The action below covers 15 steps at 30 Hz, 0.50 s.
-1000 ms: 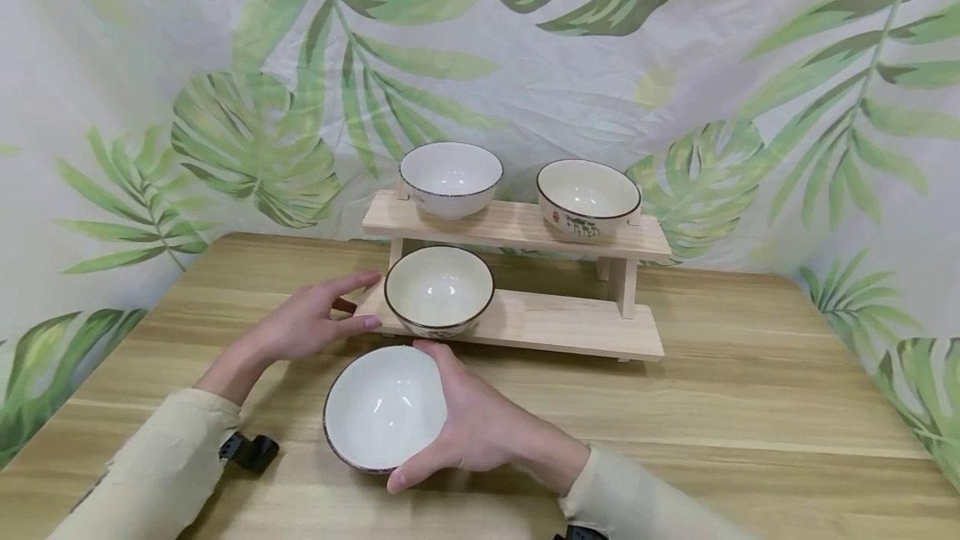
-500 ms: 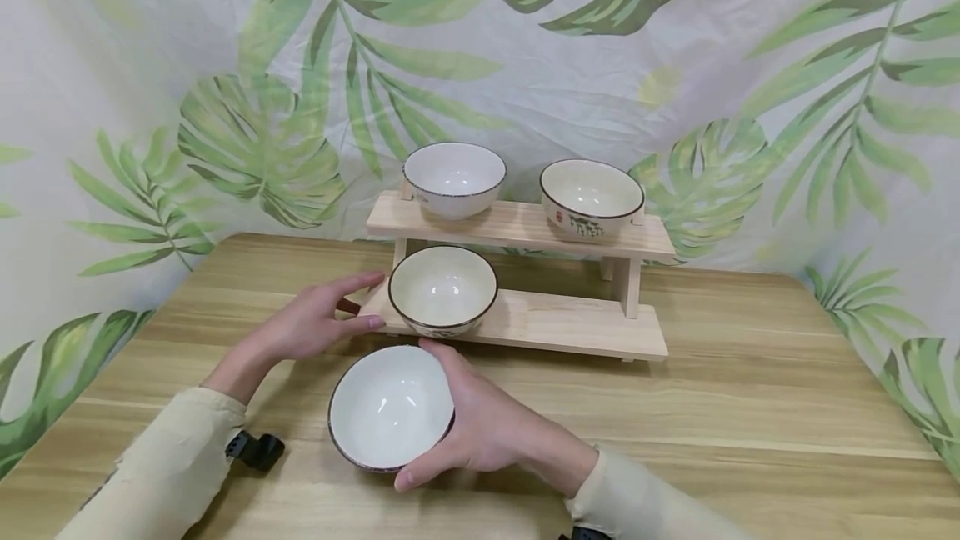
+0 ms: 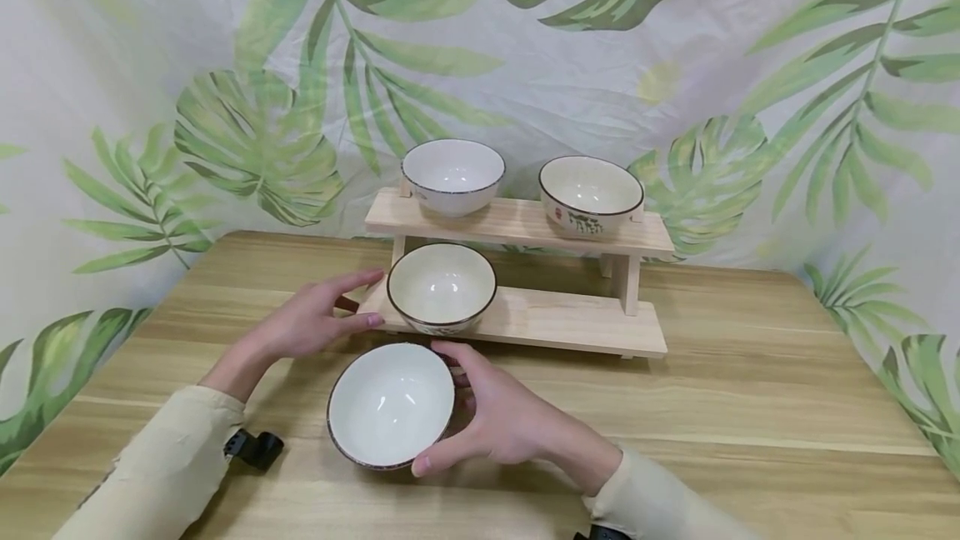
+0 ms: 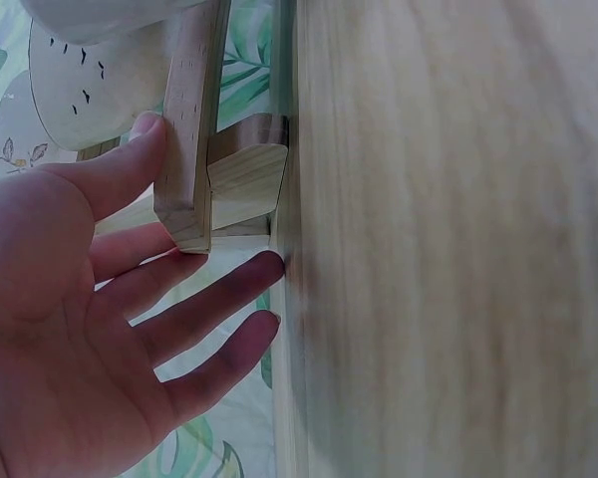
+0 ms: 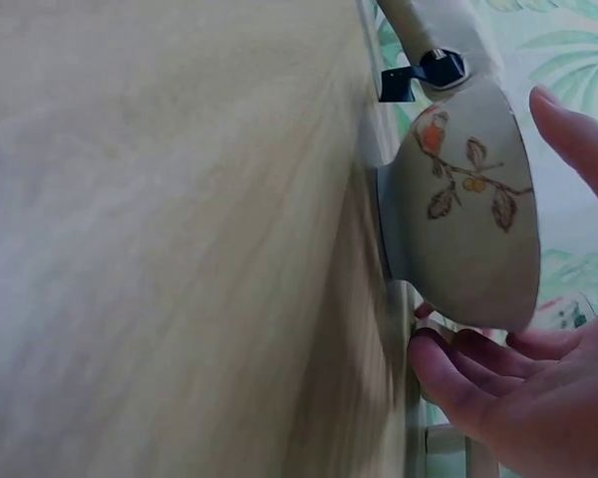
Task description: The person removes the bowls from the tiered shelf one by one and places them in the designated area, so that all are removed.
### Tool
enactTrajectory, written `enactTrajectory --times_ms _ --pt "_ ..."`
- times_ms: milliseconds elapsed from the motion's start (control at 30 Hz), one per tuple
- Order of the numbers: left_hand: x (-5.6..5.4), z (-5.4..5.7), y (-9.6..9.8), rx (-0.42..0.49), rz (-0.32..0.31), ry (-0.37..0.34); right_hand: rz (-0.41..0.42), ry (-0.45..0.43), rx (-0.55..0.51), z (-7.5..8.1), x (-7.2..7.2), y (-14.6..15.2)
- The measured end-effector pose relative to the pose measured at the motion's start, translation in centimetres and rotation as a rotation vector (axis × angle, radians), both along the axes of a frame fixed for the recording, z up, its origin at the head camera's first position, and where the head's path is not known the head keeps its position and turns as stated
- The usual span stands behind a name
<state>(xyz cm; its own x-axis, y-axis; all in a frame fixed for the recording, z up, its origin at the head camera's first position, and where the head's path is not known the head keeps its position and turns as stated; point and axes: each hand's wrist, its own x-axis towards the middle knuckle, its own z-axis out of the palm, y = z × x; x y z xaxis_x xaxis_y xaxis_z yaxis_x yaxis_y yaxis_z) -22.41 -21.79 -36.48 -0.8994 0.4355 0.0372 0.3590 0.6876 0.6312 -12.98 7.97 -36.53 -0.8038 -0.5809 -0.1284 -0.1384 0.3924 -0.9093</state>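
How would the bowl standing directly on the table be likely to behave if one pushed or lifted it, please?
The bowl would probably feel rigid but could chip if knocked, as it looks like glazed ceramic. The bright reflections inside suggest a smooth surface that may be slippery. It flares up from a narrower foot, so a push high on its side might tip it.
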Motion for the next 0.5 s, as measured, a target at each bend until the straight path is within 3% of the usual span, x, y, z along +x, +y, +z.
enactTrajectory --times_ms 233,500 --pt "0.1 0.1 0.1 -0.002 0.004 0.004 -0.041 -0.052 -0.028 0.9 -0.1 2.0" --pt "0.1 0.1 -0.1 -0.005 0.012 -0.004 -0.111 0.006 -0.099 2.3 -0.6 4.2"
